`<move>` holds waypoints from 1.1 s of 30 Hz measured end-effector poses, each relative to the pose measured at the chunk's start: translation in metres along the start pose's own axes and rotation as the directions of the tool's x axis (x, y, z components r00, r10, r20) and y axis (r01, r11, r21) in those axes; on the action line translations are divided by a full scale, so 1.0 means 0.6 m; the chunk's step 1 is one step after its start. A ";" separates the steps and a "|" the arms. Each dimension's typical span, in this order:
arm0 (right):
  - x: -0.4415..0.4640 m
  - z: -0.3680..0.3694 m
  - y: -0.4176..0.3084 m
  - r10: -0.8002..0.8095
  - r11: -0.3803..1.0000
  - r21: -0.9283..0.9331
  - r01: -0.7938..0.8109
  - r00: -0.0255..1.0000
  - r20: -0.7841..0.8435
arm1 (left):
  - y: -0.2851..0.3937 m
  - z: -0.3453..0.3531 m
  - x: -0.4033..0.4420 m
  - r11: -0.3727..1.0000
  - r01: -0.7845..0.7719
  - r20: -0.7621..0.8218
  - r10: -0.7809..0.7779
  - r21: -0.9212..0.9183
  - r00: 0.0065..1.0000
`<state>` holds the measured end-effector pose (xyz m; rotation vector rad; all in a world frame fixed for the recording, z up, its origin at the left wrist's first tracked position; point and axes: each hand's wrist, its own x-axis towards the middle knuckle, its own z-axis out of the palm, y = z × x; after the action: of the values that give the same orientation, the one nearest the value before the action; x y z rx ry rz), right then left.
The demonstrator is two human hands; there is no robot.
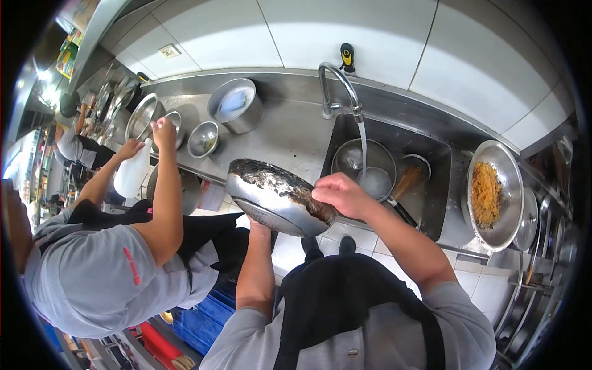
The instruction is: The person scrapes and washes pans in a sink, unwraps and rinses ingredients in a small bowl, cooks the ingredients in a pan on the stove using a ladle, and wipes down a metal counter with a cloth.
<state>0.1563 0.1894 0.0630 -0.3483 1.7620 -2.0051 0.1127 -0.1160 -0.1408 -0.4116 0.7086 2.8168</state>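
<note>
A metal pan (271, 197), tilted, hangs in the air in front of the counter, its shiny side marked with black, burnt patches. My right hand (339, 192) is closed on the pan's right edge, the thumb lying over the scorched surface. From below, my left hand (259, 228) holds the pan, and most of its fingers are hidden behind it. Just beyond my right hand, water runs from the faucet (340, 80) into the sink (436, 209). A metal bowl (346, 147) and a brush with straw-coloured bristles (410, 179) lie in the sink.
On the right stands a steel bowl (515, 191) with orange-brown food scraps. A pot (250, 114) and a small bowl (203, 139) sit on the steel counter (290, 132). Close on my left, a co-worker (105, 265) holds a white container (132, 172).
</note>
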 end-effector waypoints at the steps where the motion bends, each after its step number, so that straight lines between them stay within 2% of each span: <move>1: -0.002 0.004 -0.005 -0.005 1.000 0.017 0.005 1.000 -0.005 | -0.002 0.008 -0.004 1.000 0.004 -0.009 -0.004 0.000 1.000; 6: 0.001 0.012 0.005 -0.016 1.000 0.022 0.016 1.000 -0.023 | -0.007 0.044 -0.023 1.000 -0.021 -0.053 0.022 0.019 0.998; 9: 0.007 0.020 -0.010 0.026 0.998 0.056 -0.021 0.994 -0.105 | -0.003 0.044 -0.015 0.997 -0.069 -0.064 0.072 0.039 0.995; 11: 0.021 0.011 0.008 0.034 0.992 -0.112 -0.064 0.968 -0.250 | 0.006 0.059 -0.018 0.995 -0.076 -0.074 0.082 0.072 0.994; 12: 0.026 0.001 0.004 0.029 0.990 -0.124 -0.063 0.966 -0.257 | 0.013 0.072 -0.025 0.993 -0.068 -0.074 0.075 0.097 0.994; 14: 0.037 -0.028 -0.005 -0.098 0.918 -0.380 -0.116 0.861 -0.499 | 0.032 0.115 -0.046 0.986 -0.057 -0.056 0.067 0.159 0.996; 15: 0.056 -0.057 0.043 -0.194 0.947 -0.321 0.010 0.816 -0.545 | 0.042 0.144 -0.060 0.982 -0.051 -0.034 0.058 0.182 0.998; 16: 0.071 -0.080 0.073 -0.205 0.940 -0.342 0.008 0.813 -0.546 | 0.054 0.181 -0.081 0.973 -0.061 -0.046 0.073 0.223 0.996; 17: 0.082 -0.100 0.097 0.032 0.999 0.028 -0.019 0.801 -0.597 | 0.065 0.227 -0.103 0.951 -0.093 -0.079 0.121 0.296 0.990; 18: 0.090 -0.116 0.118 0.271 0.918 0.396 -0.036 0.784 -0.559 | 0.073 0.275 -0.124 0.906 -0.133 -0.124 0.198 0.402 0.972; 19: 0.097 -0.124 0.136 0.359 0.788 0.616 -0.018 0.826 -0.435 | 0.079 0.313 -0.141 0.837 -0.165 -0.153 0.282 0.522 0.947; 20: 0.097 -0.127 0.129 0.420 0.726 0.680 -0.103 0.849 -0.320 | 0.078 0.334 -0.153 0.795 -0.187 -0.150 0.328 0.577 0.933; 21: 0.115 -0.166 0.191 0.410 0.692 0.715 -0.098 0.869 -0.278 | 0.076 0.354 -0.166 0.750 -0.204 -0.148 0.374 0.629 0.916; 22: 0.140 -0.215 0.258 0.395 0.658 0.747 -0.096 0.889 -0.233 | 0.068 0.366 -0.178 0.429 -0.196 -0.040 0.482 0.881 0.875; 23: 0.142 -0.238 0.262 0.392 0.669 0.737 -0.101 0.890 -0.234 | 0.049 0.365 -0.184 0.250 -0.243 0.085 0.511 0.937 0.855; 24: 0.144 -0.255 0.262 0.407 0.628 0.778 0.013 0.847 -0.343 | 0.029 0.363 -0.191 0.053 -0.281 0.211 0.531 0.958 0.820; 25: 0.149 -0.274 0.271 0.428 0.582 0.802 0.133 0.789 -0.441 | 0.010 0.362 -0.198 -0.138 -0.307 0.331 0.542 0.942 0.772; 26: 0.157 -0.295 0.281 0.430 0.585 0.801 0.127 0.789 -0.439 | -0.007 0.348 -0.193 -0.305 -0.402 0.504 0.485 0.864 0.715; 27: 0.168 -0.323 0.304 0.471 0.671 0.742 0.010 0.767 -0.436 | -0.024 0.334 -0.187 -0.455 -0.483 0.658 0.410 0.748 0.632; 28: 0.176 -0.341 0.317 0.512 0.736 0.667 -0.115 0.739 -0.438 | -0.034 0.329 -0.182 -0.508 -0.533 0.729 0.358 0.676 0.584; 29: 0.147 -0.292 0.206 0.517 0.808 0.578 -0.117 0.611 -0.599 | -0.044 0.323 -0.176 -0.556 -0.578 0.793 0.302 0.597 0.529; 30: 0.149 -0.312 0.202 0.502 0.853 0.470 -0.225 0.598 -0.625 | -0.054 0.318 -0.170 -0.596 -0.618 0.849 0.244 0.513 0.469; 32: 0.172 -0.343 0.185 0.453 0.891 0.320 -0.321 0.580 -0.678 | -0.069 0.306 -0.167 -0.586 -0.714 0.909 0.103 0.384 0.404; 33: 0.182 -0.356 0.180 0.464 0.884 0.314 -0.345 0.574 -0.675 | -0.073 0.294 -0.166 -0.583 -0.719 0.894 0.029 0.379 0.448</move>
<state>-0.0208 0.3130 -0.0870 1.0003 1.8402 -2.0161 0.1797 -0.0055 0.0211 1.3389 3.2284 1.0462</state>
